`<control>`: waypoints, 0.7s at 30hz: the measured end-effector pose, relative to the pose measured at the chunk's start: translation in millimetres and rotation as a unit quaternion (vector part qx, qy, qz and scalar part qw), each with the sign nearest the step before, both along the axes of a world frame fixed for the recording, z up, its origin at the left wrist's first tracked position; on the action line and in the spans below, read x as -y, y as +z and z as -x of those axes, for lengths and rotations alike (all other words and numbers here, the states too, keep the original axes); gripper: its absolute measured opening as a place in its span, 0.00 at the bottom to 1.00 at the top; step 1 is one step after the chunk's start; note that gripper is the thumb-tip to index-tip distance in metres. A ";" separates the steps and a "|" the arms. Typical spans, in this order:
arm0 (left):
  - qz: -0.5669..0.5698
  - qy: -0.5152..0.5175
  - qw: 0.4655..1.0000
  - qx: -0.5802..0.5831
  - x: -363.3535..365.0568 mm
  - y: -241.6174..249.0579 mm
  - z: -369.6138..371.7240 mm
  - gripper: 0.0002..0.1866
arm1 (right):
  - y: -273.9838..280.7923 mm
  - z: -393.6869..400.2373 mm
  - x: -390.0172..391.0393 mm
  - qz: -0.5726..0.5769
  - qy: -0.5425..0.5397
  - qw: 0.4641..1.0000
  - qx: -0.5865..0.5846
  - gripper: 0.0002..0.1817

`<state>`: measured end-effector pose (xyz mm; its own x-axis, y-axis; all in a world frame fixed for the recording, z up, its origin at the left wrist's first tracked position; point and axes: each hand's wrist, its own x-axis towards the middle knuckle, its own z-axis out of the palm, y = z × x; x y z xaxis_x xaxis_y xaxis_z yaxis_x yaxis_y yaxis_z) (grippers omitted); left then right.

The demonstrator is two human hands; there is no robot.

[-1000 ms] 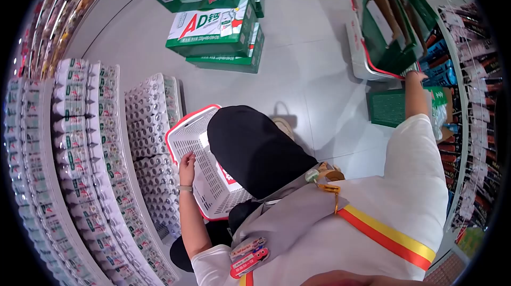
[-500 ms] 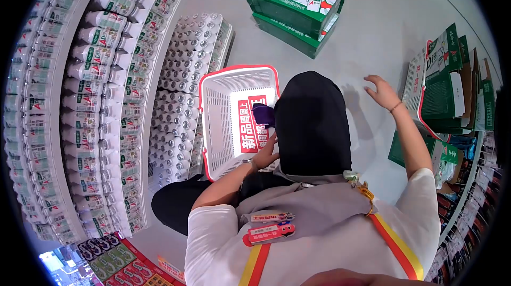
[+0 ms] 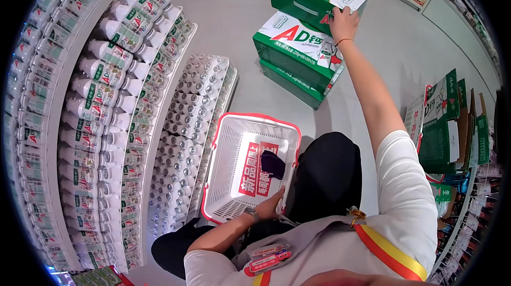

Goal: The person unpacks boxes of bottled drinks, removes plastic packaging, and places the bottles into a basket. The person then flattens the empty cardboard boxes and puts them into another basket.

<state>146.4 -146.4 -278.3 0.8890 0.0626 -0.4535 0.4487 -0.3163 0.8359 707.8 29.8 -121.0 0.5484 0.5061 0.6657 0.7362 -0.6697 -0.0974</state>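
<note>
My left hand is closed at the near right rim of a white shopping basket with a red edge. Its fingertips are partly hidden by the rim. Inside the basket lie a dark purple cloth-like item and a red printed sign. My right arm reaches forward, and the right hand grips the near right end of a green-and-white drink carton. That carton sits tilted at the far side of a stack, behind another AD carton with a further green carton beneath it.
Shelves of white drink bottles rise on the left, beside a low stack of packed bottles. Opened green cartons stand in a second basket at the right, near a product shelf. My bent knee is beside the basket.
My right hand has gone from free air at the right to the top carton, which now sits farther back and turned. The view has shifted forward. My left hand stays by the basket rim.
</note>
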 end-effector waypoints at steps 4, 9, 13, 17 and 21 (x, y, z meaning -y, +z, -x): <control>0.055 -0.001 0.998 -0.032 -6.7 0.0 -4.8 0.59 | -18.5 22.3 -5.1 -0.019 0.002 1.000 -0.016 0.16; 0.043 0.022 0.999 -0.016 -6.5 2.3 0.2 0.59 | -31.8 42.1 -21.2 -0.112 0.048 0.992 0.037 0.24; 0.015 0.040 0.999 0.018 -4.8 -2.1 1.6 0.59 | -49.2 62.6 -57.9 -0.040 0.381 0.924 0.004 0.29; 0.037 0.056 0.996 -0.053 -16.0 18.5 -0.6 0.57 | -55.5 7.3 -122.3 0.118 0.165 0.974 0.096 0.27; 0.003 0.062 0.995 -0.080 -25.6 23.1 31.5 0.51 | -51.6 31.4 -143.8 0.074 0.054 0.988 -0.128 0.32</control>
<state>114.9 -120.8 -255.2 0.7910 0.1644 -0.5893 0.6114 -0.2446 0.7526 676.4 173.5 -172.6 0.6270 0.6513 0.4275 0.7676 -0.6101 -0.1964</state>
